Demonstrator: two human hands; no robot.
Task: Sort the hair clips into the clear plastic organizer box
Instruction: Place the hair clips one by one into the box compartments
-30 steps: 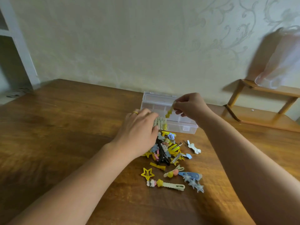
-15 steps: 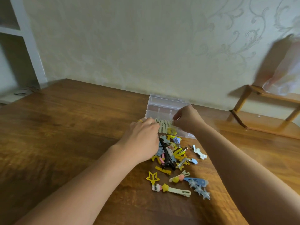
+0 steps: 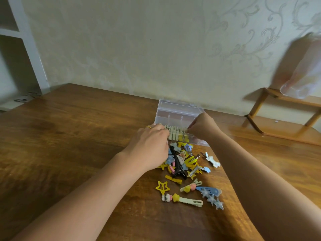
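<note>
The clear plastic organizer box (image 3: 175, 111) stands open at the far side of the wooden table (image 3: 69, 136). A row of pale yellow clips (image 3: 174, 133) fills its front compartment. My right hand (image 3: 202, 126) hovers over the row's right end, its curled fingertips pinching a yellow hair clip that is mostly hidden. My left hand (image 3: 149, 146) rests palm down at the box's front left corner, fingertips touching the row. A pile of mixed hair clips (image 3: 184, 159) lies just in front of the box, partly under my left hand.
Loose clips lie nearer me: a yellow star clip (image 3: 162, 187), a cream clip with a star (image 3: 184, 200), a blue star clip (image 3: 211, 193), a white bone clip (image 3: 212, 160). A small wooden rack (image 3: 281, 119) stands at the right. A white shelf unit (image 3: 26, 49) is far left.
My right hand came down from above the box, carrying the yellow clip to the right end of the row. My left hand stayed at the box's front corner.
</note>
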